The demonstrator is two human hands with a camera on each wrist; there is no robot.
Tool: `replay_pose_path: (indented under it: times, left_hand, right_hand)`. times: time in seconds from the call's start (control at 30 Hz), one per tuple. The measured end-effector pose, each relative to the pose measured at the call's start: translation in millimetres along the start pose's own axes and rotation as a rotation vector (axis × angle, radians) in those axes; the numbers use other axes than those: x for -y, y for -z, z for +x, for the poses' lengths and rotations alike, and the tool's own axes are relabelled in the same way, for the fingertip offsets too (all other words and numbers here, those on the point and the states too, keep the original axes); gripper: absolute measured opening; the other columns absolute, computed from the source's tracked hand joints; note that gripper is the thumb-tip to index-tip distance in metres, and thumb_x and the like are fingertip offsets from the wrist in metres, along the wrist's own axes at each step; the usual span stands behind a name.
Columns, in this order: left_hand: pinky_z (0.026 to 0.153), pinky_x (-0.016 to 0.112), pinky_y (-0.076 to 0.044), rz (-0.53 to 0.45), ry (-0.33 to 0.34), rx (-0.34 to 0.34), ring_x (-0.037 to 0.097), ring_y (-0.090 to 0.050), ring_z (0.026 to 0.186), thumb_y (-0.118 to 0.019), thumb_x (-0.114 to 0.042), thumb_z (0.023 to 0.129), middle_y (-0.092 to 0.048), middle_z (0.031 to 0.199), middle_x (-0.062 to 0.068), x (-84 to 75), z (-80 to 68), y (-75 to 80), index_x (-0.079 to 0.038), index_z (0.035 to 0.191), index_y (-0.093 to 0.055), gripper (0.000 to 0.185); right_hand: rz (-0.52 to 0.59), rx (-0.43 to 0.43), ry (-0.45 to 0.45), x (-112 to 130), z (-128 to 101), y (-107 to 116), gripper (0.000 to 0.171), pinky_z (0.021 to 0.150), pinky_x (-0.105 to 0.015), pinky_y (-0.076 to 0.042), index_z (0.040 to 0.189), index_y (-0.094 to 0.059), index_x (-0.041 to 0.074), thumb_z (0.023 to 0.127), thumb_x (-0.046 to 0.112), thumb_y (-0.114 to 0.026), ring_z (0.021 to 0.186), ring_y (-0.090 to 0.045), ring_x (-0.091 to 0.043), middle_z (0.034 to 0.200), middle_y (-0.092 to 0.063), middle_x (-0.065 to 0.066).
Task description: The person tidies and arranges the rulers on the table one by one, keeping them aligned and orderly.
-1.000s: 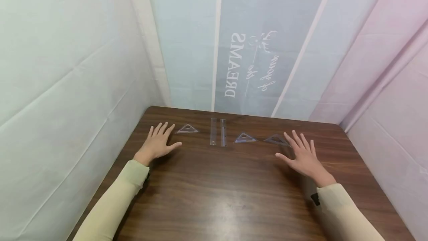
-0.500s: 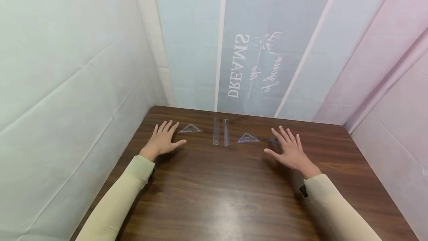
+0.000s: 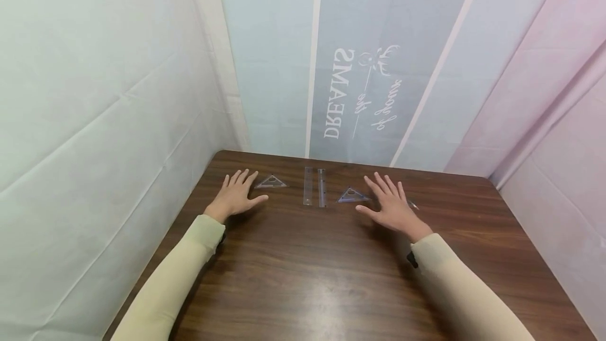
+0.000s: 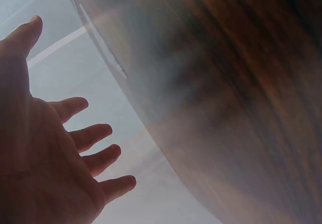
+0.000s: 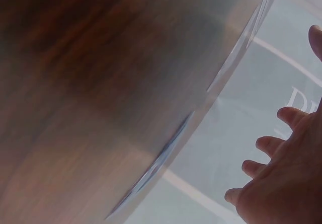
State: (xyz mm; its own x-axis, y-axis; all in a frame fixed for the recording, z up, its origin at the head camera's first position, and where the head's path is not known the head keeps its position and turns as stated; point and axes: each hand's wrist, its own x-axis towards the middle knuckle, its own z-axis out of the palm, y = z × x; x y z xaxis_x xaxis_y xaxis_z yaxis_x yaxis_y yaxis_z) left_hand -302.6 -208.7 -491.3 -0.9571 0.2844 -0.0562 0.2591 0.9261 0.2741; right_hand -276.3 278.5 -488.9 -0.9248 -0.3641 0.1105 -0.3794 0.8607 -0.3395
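Note:
My left hand (image 3: 235, 196) hovers over the table's left side, fingers spread and holding nothing. Just right of its fingertips lies a clear set square (image 3: 272, 181). Two clear straight rulers, a left one (image 3: 307, 187) and a right one (image 3: 322, 188), lie side by side near the middle. Farther right is a bluish set square (image 3: 352, 194), close to the thumb and fingertips of my right hand (image 3: 390, 207). That hand is also spread, above the wood, with nothing in it. Mostly hidden behind it is another set square, of which one corner (image 3: 414, 204) shows.
The brown wood-grain table (image 3: 303, 267) has rounded far corners. A blue-grey backdrop (image 3: 364, 25) with mirrored lettering hangs behind its far edge. Pale cloth walls (image 3: 104, 120) stand at the left and right.
My right hand has moved left, from the rightmost set square toward the bluish one, now covering most of the former. My left hand has hardly moved relative to the table.

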Motion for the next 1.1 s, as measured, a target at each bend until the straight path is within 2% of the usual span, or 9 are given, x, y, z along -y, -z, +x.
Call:
replay_pose_path:
  times: [0.23,0.63,1.1]
  left_hand:
    - [0.129,0.066,-0.004,-0.022,0.017,0.006,0.046,-0.010,0.163,-0.053,-0.076,0.101,-0.016,0.177,0.023,0.8,3.0,-0.3,-0.014,0.173,-0.020,0.101]
    - [0.129,0.065,-0.003,-0.039,0.025,0.016,0.046,-0.010,0.163,-0.053,-0.076,0.101,-0.017,0.177,0.023,0.7,9.3,-2.6,-0.013,0.173,-0.021,0.101]
    - [0.130,0.062,-0.009,-0.053,0.022,0.030,0.046,-0.015,0.162,-0.057,-0.072,0.101,-0.020,0.176,0.024,-5.2,16.6,-5.8,-0.010,0.172,-0.022,0.100]
  right_hand:
    - [0.009,0.017,0.019,15,17,-4,0.097,0.127,-0.068,0.007,0.173,-0.022,0.022,0.099,0.066,-0.067,0.165,0.000,-0.042,0.180,-0.007,-0.014]
    - [0.004,0.043,0.066,40,42,-22,0.097,0.128,-0.066,0.002,0.173,-0.023,0.022,0.099,0.068,-0.065,0.166,-0.004,-0.039,0.180,-0.009,-0.013]
    - [-0.002,0.064,0.189,78,70,-46,0.099,0.129,-0.065,-0.003,0.171,-0.028,0.016,0.097,0.065,-0.070,0.164,-0.012,-0.041,0.178,-0.017,-0.016]
